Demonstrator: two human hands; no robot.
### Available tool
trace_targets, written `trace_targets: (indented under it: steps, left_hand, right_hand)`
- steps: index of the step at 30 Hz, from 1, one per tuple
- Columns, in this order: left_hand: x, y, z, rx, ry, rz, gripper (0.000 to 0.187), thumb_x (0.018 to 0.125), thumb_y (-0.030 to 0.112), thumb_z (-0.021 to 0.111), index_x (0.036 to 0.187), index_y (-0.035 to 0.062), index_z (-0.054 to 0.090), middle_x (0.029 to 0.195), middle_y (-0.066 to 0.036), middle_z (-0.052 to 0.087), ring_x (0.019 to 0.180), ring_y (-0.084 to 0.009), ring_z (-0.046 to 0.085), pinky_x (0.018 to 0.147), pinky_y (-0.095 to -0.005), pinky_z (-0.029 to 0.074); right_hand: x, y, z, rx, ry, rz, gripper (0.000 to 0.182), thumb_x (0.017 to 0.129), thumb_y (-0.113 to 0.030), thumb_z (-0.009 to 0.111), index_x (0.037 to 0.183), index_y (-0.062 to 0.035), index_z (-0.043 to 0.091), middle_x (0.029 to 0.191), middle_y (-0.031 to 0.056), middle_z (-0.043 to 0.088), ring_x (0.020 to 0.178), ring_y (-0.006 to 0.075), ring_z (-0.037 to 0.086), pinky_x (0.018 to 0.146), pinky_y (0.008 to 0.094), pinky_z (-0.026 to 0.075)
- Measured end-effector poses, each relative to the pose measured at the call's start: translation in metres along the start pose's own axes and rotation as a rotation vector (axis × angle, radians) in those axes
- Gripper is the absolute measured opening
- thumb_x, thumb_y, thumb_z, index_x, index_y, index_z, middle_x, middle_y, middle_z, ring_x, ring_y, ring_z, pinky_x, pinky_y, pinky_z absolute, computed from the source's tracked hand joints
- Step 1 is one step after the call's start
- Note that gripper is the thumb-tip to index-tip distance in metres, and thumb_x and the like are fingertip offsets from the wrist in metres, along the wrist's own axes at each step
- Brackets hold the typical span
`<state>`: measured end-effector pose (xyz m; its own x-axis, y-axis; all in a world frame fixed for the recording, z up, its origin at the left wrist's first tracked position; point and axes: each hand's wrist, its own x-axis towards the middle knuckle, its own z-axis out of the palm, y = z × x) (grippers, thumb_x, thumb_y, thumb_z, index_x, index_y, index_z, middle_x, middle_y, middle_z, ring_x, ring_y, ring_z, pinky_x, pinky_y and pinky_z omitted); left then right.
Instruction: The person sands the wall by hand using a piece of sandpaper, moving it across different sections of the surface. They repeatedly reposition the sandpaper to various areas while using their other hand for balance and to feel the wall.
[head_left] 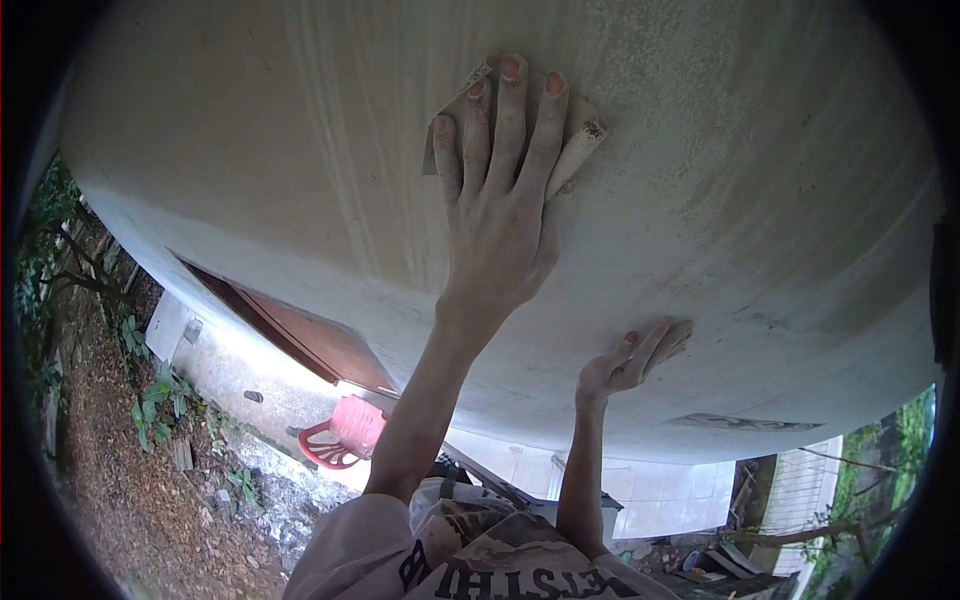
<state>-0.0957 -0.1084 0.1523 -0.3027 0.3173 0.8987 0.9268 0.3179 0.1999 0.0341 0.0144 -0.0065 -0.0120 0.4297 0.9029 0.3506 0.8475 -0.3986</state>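
My left hand (505, 190) lies with its fingers spread over a folded sheet of sandpaper (580, 155) and holds it flat against the wall (330, 130). The sheet's edges stick out on both sides of the fingers, and my thumb is by its lower right edge. Lower and to the right, my right hand (640, 362) rests against the wall, fingers stretched out and nothing in it. The wall is pale grey, with lighter vertical streaks and a speckled patch at the upper right. Whitish dust coats my left hand.
A brown door or shutter (300, 335) is set in the wall at the lower left. A red plastic chair (345, 432) stands below it. Leaf-covered ground (170, 500) with plants lies to the left. At the lower right are branches (810, 535) and stacked debris.
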Motion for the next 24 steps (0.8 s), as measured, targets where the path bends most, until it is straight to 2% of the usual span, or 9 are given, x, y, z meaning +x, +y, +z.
trace_targets:
  steps: [3, 6, 8, 11, 13, 17, 21, 23, 24]
  left_hand:
    - [-0.032, -0.008, 0.025, 0.028, 0.003, -0.034, 0.063, 0.079, 0.015, 0.044, 0.135, 0.0014, 0.018, 0.141, -0.024, 0.008, 0.129, -0.0431, 0.003, 0.101, -0.0568, -0.001]
    - [-0.153, -0.02, 0.082, 0.035, -0.056, -0.076, 0.065, 0.08, 0.02, 0.045, 0.135, -0.0005, 0.017, 0.14, -0.025, 0.007, 0.129, -0.045, 0.001, 0.099, -0.0605, -0.002]
    - [-0.213, -0.034, 0.114, 0.085, -0.046, 0.003, 0.063, 0.083, 0.022, 0.041, 0.134, -0.0033, 0.015, 0.14, -0.026, 0.005, 0.128, -0.0468, -0.002, 0.097, -0.0617, -0.004]
    - [-0.195, -0.024, 0.103, 0.027, -0.076, -0.109, 0.061, 0.085, 0.022, 0.039, 0.135, -0.0025, 0.012, 0.14, -0.027, 0.001, 0.128, -0.0463, -0.005, 0.098, -0.0607, -0.004]
    - [-0.138, -0.012, 0.073, -0.084, -0.032, -0.193, 0.061, 0.085, 0.019, 0.04, 0.135, -0.0022, 0.011, 0.14, -0.026, 0.0, 0.129, -0.0436, -0.006, 0.099, -0.0583, -0.005]
    - [-0.017, -0.004, 0.012, -0.06, 0.024, -0.081, 0.064, 0.08, 0.013, 0.042, 0.136, 0.0021, 0.015, 0.141, -0.023, 0.003, 0.13, -0.0417, -0.002, 0.101, -0.0556, -0.003]
    - [-0.066, -0.012, 0.041, 0.021, -0.029, -0.042, 0.067, 0.072, 0.012, 0.047, 0.134, 0.0027, 0.023, 0.141, -0.022, 0.01, 0.13, -0.0423, 0.004, 0.1, -0.059, 0.0]
    - [-0.142, -0.015, 0.075, -0.048, -0.101, -0.125, 0.068, 0.07, 0.014, 0.054, 0.134, 0.0177, 0.03, 0.141, -0.012, 0.019, 0.124, -0.0379, 0.025, 0.097, -0.0614, 0.012]
    - [-0.188, -0.027, 0.102, -0.001, -0.067, -0.077, 0.067, 0.07, 0.016, 0.055, 0.133, 0.0182, 0.032, 0.141, -0.012, 0.019, 0.123, -0.0381, 0.026, 0.096, -0.0622, 0.013]
  right_hand:
    - [0.001, 0.001, 0.0, -0.008, -0.012, -0.023, 0.044, 0.092, -0.022, 0.029, 0.13, 0.001, 0.03, 0.139, 0.0208, 0.019, 0.13, 0.0352, 0.012, 0.105, 0.051, 0.007]
    - [0.0, 0.005, -0.005, -0.009, -0.049, -0.036, 0.044, 0.092, -0.021, 0.031, 0.129, 0.0017, 0.032, 0.138, 0.0214, 0.02, 0.13, 0.0355, 0.013, 0.105, 0.051, 0.008]
    - [-0.002, 0.006, -0.007, -0.021, -0.064, -0.024, 0.044, 0.091, -0.02, 0.032, 0.129, 0.0019, 0.033, 0.138, 0.0218, 0.021, 0.13, 0.0358, 0.014, 0.104, 0.0511, 0.008]
    - [-0.001, 0.006, -0.01, 0.01, -0.077, -0.045, 0.043, 0.091, -0.02, 0.034, 0.128, 0.002, 0.034, 0.138, 0.0222, 0.021, 0.13, 0.0361, 0.014, 0.104, 0.051, 0.009]
    - [0.002, 0.007, -0.009, 0.012, -0.078, -0.044, 0.043, 0.091, -0.02, 0.035, 0.128, 0.0018, 0.035, 0.138, 0.0221, 0.022, 0.13, 0.0361, 0.014, 0.104, 0.0508, 0.01]
    - [-0.003, 0.001, -0.009, -0.006, -0.077, 0.019, 0.042, 0.09, -0.018, 0.036, 0.129, -0.0008, 0.035, 0.138, 0.0218, 0.021, 0.129, 0.0368, 0.015, 0.104, 0.0518, 0.009]
    - [-0.003, 0.002, -0.006, -0.022, -0.063, -0.005, 0.045, 0.091, -0.021, 0.035, 0.13, -0.0001, 0.03, 0.139, 0.0201, 0.019, 0.13, 0.0352, 0.013, 0.105, 0.0503, 0.01]
    - [-0.003, 0.0, -0.006, -0.033, -0.071, 0.014, 0.045, 0.091, -0.022, 0.035, 0.13, -0.0003, 0.031, 0.139, 0.0197, 0.019, 0.13, 0.0349, 0.013, 0.105, 0.0506, 0.009]
    - [-0.002, -0.001, -0.006, -0.039, -0.074, 0.02, 0.045, 0.091, -0.023, 0.035, 0.13, -0.0005, 0.031, 0.139, 0.0195, 0.019, 0.13, 0.0348, 0.014, 0.105, 0.0507, 0.009]
